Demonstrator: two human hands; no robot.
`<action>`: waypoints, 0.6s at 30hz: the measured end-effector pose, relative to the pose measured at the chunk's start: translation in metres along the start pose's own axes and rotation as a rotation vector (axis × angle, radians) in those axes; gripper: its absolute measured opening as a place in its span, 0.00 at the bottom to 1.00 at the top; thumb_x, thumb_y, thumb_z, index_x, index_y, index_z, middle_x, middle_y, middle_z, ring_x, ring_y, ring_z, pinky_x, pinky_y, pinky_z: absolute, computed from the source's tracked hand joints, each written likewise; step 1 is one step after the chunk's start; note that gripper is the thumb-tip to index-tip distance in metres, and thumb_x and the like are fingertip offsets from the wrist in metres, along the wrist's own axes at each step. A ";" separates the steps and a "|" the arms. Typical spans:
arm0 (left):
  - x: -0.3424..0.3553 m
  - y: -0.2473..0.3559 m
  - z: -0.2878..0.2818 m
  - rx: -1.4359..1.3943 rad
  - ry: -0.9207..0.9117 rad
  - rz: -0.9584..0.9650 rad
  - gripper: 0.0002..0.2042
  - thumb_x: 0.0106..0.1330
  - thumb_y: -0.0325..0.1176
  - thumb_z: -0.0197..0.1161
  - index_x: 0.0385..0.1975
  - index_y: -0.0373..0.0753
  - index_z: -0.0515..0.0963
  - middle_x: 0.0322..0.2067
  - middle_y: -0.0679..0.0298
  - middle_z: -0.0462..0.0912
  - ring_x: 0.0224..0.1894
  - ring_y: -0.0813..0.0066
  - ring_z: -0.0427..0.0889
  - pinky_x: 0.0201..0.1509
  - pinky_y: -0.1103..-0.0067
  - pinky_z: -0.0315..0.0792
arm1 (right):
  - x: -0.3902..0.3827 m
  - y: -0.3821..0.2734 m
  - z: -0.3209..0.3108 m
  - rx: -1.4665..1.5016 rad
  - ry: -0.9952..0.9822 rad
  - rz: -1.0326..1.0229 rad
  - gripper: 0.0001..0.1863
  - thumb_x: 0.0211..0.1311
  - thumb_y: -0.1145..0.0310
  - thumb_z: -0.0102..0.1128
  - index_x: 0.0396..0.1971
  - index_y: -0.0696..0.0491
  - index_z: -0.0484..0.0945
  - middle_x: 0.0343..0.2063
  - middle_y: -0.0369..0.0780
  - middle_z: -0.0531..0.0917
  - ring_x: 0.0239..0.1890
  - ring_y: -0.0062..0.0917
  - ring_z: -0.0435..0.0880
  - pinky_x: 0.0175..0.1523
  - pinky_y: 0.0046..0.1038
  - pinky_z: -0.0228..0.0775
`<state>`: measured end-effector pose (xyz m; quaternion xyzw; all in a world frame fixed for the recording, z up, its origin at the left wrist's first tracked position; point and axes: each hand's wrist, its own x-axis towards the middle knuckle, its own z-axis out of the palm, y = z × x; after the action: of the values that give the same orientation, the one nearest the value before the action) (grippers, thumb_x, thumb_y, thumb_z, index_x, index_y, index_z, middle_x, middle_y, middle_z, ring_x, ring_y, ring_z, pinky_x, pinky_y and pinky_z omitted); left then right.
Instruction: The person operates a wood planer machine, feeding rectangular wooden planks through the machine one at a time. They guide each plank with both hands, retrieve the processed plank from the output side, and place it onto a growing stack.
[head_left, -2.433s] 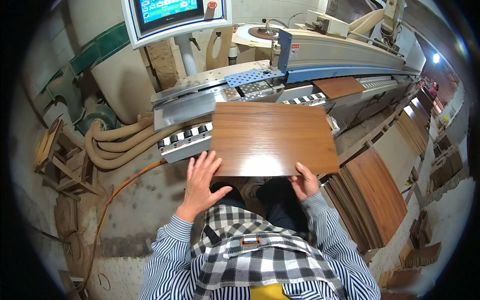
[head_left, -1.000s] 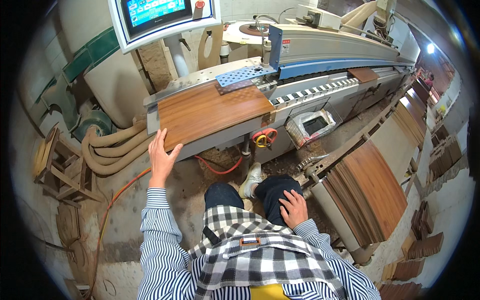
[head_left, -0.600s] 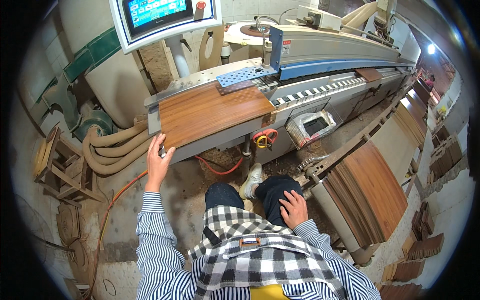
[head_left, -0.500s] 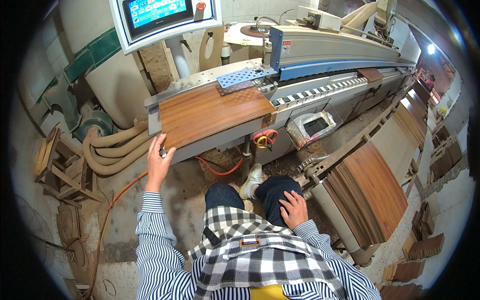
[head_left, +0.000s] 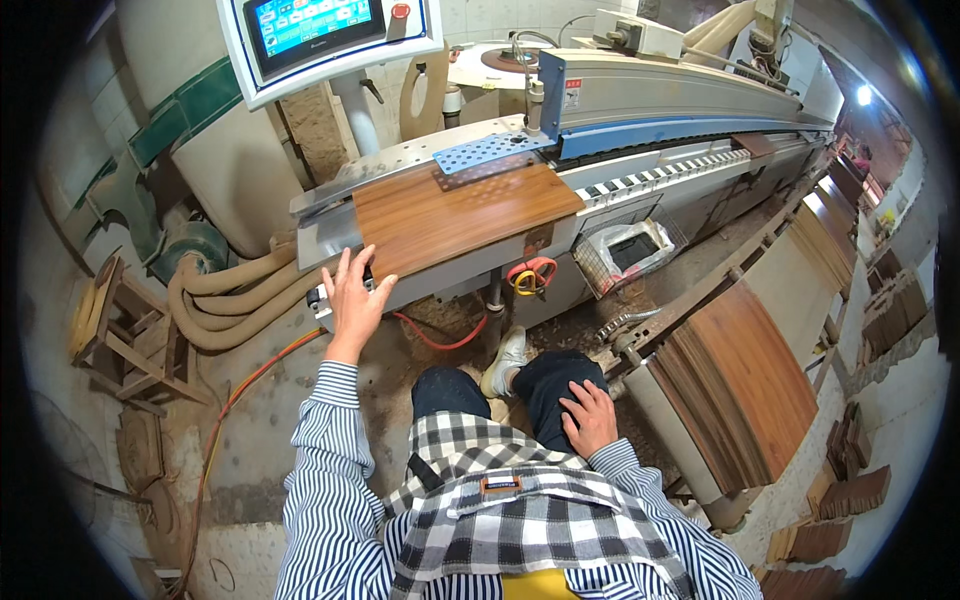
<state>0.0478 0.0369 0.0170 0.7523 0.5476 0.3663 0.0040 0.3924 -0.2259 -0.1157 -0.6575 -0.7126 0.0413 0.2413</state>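
Observation:
A brown wood-grain board (head_left: 470, 212) lies flat on the machine's metal infeed table (head_left: 328, 240), its far part under a blue perforated plate (head_left: 490, 152). My left hand (head_left: 355, 300) is at the board's near left corner, fingers spread, fingertips against its end. Something small and dark shows between the thumb and the fingers; I cannot make out what it is. My right hand (head_left: 590, 415) rests on my right thigh with its fingers stretched out, holding nothing.
A stack of brown boards (head_left: 735, 380) lies on a roller conveyor at the right. A control screen (head_left: 315, 30) stands at the upper left. Beige hoses (head_left: 235, 305) and a wooden stool (head_left: 125, 330) are at the left. A wire basket (head_left: 628, 250) sits beside the machine.
The board has slid to the right along the machine, baring more of the metal table at its left end. My left hand has moved right and up with it; my right hand has stayed put.

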 end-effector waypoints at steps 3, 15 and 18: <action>0.007 0.018 0.012 0.027 -0.030 0.020 0.27 0.61 0.46 0.65 0.59 0.43 0.71 0.55 0.58 0.78 0.69 0.55 0.60 0.73 0.50 0.38 | 0.001 0.000 -0.003 0.021 0.022 0.011 0.16 0.56 0.67 0.61 0.45 0.52 0.82 0.57 0.43 0.76 0.64 0.42 0.67 0.67 0.45 0.57; 0.014 0.043 0.075 0.145 0.070 0.297 0.29 0.63 0.45 0.62 0.62 0.42 0.66 0.64 0.56 0.67 0.64 0.59 0.66 0.71 0.60 0.49 | 0.062 0.082 -0.120 -0.562 0.385 0.124 0.25 0.50 0.75 0.62 0.52 0.52 0.75 0.55 0.43 0.77 0.60 0.39 0.70 0.67 0.44 0.58; 0.013 0.043 0.074 0.142 0.074 0.307 0.28 0.63 0.44 0.63 0.61 0.42 0.67 0.64 0.56 0.66 0.64 0.60 0.67 0.70 0.61 0.51 | 0.063 0.128 -0.132 -0.645 0.275 0.235 0.28 0.51 0.73 0.62 0.56 0.51 0.73 0.56 0.42 0.76 0.62 0.38 0.68 0.69 0.45 0.53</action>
<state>0.1257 0.0599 -0.0125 0.8114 0.4506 0.3506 -0.1252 0.5612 -0.1825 -0.0298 -0.7765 -0.5695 -0.2468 0.1088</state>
